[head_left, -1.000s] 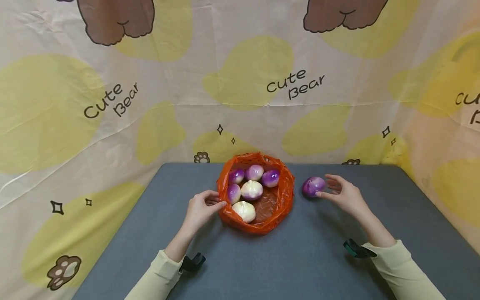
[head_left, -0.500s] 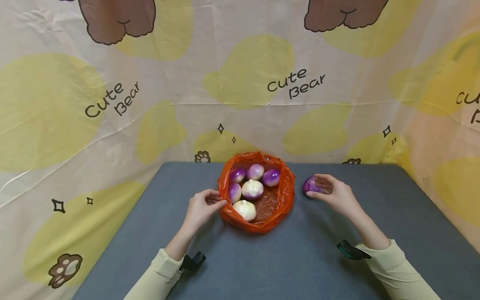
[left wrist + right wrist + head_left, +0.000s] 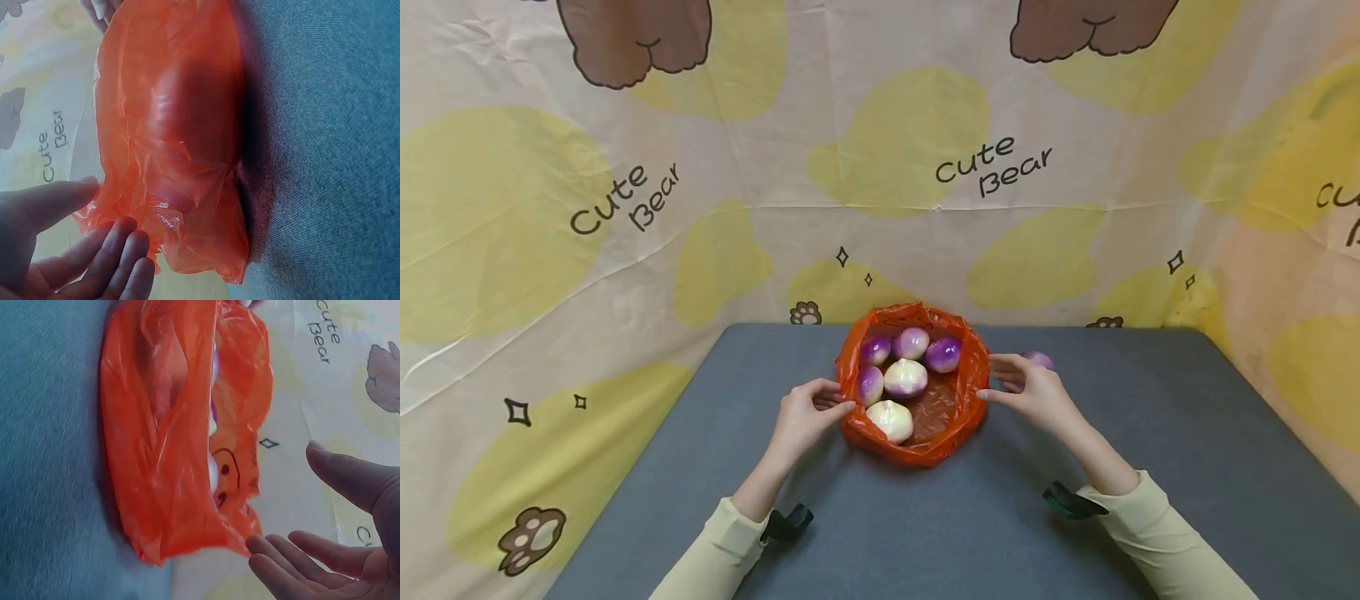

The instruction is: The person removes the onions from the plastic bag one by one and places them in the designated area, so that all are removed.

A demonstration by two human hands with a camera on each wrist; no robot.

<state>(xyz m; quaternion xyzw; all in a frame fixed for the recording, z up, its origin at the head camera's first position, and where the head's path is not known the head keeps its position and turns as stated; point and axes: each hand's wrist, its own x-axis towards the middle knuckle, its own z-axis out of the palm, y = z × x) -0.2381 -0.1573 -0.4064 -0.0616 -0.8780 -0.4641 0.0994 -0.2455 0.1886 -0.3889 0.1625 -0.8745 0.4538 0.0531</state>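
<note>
An orange plastic bag [image 3: 936, 454] stands with its mouth open and its rim rolled down. Inside are several purple-and-white turnips [image 3: 906, 379], crowded toward the left and back. My left hand [image 3: 805, 417] holds the bag's left rim between thumb and fingers; the left wrist view shows the thumb [image 3: 78, 190] at the plastic. On the other side, my right hand [image 3: 1033, 396] is at the right rim with thumb and fingers spread apart. In the right wrist view the fingers [image 3: 281, 556] are beside the bag, holding nothing. Partly hidden behind that hand is another purple turnip [image 3: 1039, 359] on the table.
The bag stands toward the back of a grey table [image 3: 880, 533]. A printed cloth backdrop [image 3: 880, 150] hangs behind and along the sides. Each wrist wears a dark strap, such as the right strap [image 3: 1071, 502].
My right hand has moved left, passing in front of the loose turnip to the bag's right rim. The turnip stays on the table. My left hand has kept its place at the left rim.
</note>
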